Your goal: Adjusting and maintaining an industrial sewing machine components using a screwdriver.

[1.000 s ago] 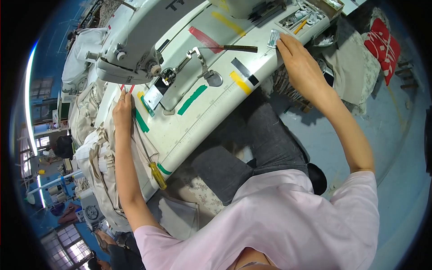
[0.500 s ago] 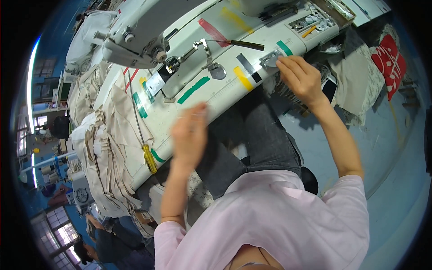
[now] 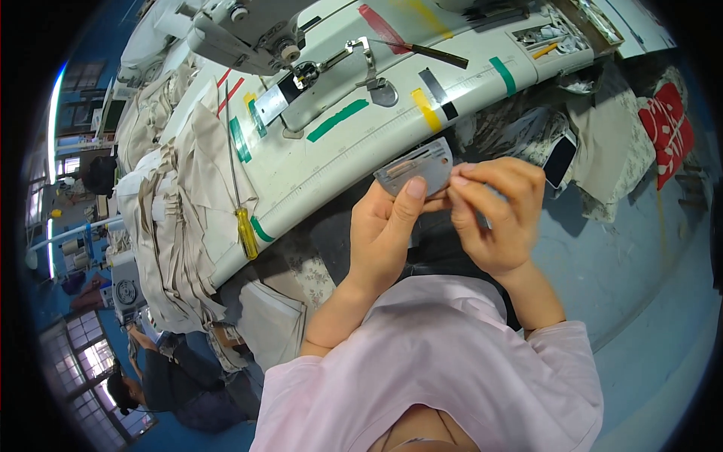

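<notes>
Both hands hold a small grey metal plate (image 3: 415,166) in front of my chest, over my lap. My left hand (image 3: 385,226) pinches its lower edge with the thumb on its face. My right hand (image 3: 496,211) grips its right end with fingertips. Just beyond the plate runs the white sewing table (image 3: 354,158), marked with green, yellow and black tape strips. The sewing machine head (image 3: 252,30) stands at the back of the table, its presser foot area (image 3: 305,75) to the right of it.
A yellow-handled screwdriver (image 3: 239,203) lies on beige cloth pieces (image 3: 181,218) at the table's left end. A tray of small parts (image 3: 553,38) sits at the far right. A phone (image 3: 559,160) rests on patterned cloth. Another person (image 3: 166,388) sits at lower left.
My left hand left the table's left side and came in to meet my right. My right hand brought the metal plate from the table's right end toward my chest; now both hold it.
</notes>
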A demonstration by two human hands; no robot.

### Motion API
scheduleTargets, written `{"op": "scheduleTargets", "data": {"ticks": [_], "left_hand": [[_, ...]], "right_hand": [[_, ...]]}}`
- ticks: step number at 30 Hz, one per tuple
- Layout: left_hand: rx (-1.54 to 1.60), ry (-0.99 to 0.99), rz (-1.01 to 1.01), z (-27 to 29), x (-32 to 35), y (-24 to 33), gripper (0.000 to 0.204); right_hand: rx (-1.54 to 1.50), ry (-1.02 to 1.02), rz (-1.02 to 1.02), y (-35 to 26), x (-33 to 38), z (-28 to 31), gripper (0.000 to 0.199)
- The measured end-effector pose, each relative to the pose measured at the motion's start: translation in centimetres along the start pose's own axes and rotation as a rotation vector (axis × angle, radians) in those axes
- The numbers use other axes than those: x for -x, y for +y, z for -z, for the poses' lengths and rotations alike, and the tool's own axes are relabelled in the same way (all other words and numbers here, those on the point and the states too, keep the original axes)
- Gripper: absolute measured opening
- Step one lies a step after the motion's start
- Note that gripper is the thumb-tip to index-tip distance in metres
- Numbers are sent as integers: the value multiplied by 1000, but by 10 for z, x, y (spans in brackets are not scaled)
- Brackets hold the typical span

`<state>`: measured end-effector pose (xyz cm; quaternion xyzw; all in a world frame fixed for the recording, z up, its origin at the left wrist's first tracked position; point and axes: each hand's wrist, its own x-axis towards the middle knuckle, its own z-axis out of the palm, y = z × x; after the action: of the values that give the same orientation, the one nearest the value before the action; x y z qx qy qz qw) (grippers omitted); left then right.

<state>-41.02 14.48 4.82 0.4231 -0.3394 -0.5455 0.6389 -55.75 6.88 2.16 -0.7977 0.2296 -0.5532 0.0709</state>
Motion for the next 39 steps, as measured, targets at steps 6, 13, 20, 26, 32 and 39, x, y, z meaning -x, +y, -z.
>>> {"op": "scheduleTargets", "data": {"ticks": [6, 13, 20, 26, 32, 39], "left_hand": [[-8, 38, 43, -1, 12, 6, 35], [-186, 148, -6, 4, 17, 16, 25], [-439, 499, -333, 29, 16, 25, 14], [-319, 380, -387, 75, 42, 31, 29], [61, 87, 149, 69, 42, 37, 42], [62, 144, 259, 70, 43, 48, 28]], "right_hand": [[-469, -10, -508, -17, -11, -1, 30], [-852, -17, -886, -35, -15, -4, 33], [-921, -174, -1001, -43, -17, -3, 24], [-962, -129, -928, -45, -13, -12, 18], [-898, -150, -554, -36, -8, -26, 15], [-905, -188, -522, -35, -14, -39, 22]]}}
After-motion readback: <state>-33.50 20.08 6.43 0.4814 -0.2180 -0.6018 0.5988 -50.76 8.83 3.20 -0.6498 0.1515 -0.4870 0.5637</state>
